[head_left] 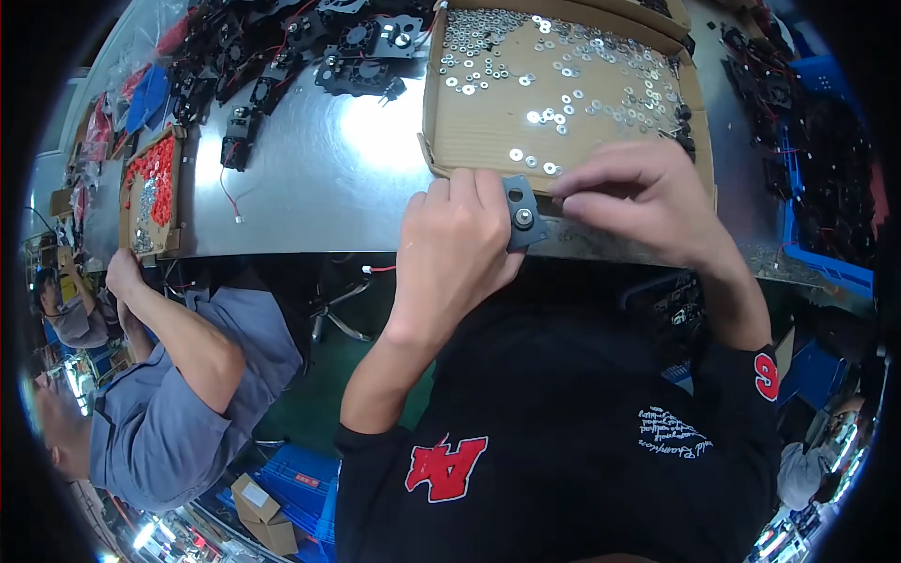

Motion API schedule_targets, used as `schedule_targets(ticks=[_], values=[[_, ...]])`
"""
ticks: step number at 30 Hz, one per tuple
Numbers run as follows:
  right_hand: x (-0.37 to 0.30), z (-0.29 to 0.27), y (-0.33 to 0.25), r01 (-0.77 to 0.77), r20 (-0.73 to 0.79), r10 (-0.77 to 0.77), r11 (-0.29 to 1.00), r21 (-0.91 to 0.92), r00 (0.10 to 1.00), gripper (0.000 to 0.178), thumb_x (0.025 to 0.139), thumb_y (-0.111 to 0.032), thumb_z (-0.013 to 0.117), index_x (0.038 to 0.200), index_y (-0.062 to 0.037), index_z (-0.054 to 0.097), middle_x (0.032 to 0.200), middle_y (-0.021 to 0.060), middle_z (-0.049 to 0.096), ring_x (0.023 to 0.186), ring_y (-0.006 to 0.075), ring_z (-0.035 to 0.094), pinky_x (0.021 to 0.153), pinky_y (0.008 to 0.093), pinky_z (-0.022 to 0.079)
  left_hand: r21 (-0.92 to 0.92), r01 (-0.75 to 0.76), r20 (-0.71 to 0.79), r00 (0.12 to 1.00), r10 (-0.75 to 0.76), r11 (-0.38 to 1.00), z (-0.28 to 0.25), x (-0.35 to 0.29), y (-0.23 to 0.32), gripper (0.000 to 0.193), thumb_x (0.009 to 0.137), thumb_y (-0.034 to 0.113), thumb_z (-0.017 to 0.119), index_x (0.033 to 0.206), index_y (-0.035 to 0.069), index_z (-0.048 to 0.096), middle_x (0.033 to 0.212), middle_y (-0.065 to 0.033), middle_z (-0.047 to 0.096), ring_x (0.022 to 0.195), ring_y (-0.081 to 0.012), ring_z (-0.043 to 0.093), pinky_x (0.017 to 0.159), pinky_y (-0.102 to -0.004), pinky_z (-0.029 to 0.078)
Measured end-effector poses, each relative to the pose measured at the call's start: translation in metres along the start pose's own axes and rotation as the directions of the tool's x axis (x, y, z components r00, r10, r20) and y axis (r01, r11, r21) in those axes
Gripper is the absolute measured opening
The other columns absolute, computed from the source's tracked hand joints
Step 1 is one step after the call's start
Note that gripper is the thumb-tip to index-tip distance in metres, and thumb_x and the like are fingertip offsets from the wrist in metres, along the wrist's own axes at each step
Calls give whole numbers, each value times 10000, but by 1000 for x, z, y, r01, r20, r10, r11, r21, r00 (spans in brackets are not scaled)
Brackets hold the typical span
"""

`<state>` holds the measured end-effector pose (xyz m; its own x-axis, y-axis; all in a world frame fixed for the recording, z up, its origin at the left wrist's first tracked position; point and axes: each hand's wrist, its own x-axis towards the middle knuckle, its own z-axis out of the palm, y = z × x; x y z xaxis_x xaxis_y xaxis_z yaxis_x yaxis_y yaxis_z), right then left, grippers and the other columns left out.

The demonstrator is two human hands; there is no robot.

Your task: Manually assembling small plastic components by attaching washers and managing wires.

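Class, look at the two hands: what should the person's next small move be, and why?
Probably move the right hand slightly left, to the silver fitting on the dark plate. The left hand grips that plate with the fitting facing the camera, and the right thumb and fingers are bent just beside it; whether they pinch anything is unclear.

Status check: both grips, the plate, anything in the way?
Left grip holds plate. Right grip just right of it, contents unclear. Nothing visibly blocking.

White glare on metal tabletop (pixel 300 202), dim green floor (pixel 324 385), bent fisheye edges, black corners
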<state>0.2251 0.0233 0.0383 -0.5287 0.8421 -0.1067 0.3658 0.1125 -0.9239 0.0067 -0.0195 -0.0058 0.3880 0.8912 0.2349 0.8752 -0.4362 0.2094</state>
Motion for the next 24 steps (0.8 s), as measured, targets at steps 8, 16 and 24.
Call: schedule_targets(ticks=[8, 16, 24], values=[[-8, 16, 14, 332, 24, -332, 933, -140, 943, 203, 830, -3, 724, 1029, -23, 757, 874, 82, 694, 792, 186, 662, 683, 292, 496, 59, -63, -25, 998, 64, 996, 2, 0, 12, 341, 680, 226, 788, 823, 47, 535, 759, -81, 550, 689, -231, 598, 610, -332, 473], [-10, 19, 18, 344, 24, -348, 909, -237, 937, 206, 821, -16, 742, 1026, -30, 753, 877, 85, 676, 804, 202, 661, 693, 301, 499, 76, -68, -23, 997, 70, 995, -2, 0, 17, 313, 694, 224, 773, 809, 54, 537, 753, -75, 544, 692, -227, 599, 612, -328, 470], [-5, 21, 19, 411, -19, -430, 876, -253, 903, 156, 847, -70, 741, 999, -40, 751, 853, 88, 674, 727, 223, 658, 629, 318, 509, 100, -61, -41, 997, 66, 993, -1, 0, 15, 282, 705, 210, 751, 809, 54, 541, 751, -75, 541, 690, -223, 585, 619, -330, 456]])
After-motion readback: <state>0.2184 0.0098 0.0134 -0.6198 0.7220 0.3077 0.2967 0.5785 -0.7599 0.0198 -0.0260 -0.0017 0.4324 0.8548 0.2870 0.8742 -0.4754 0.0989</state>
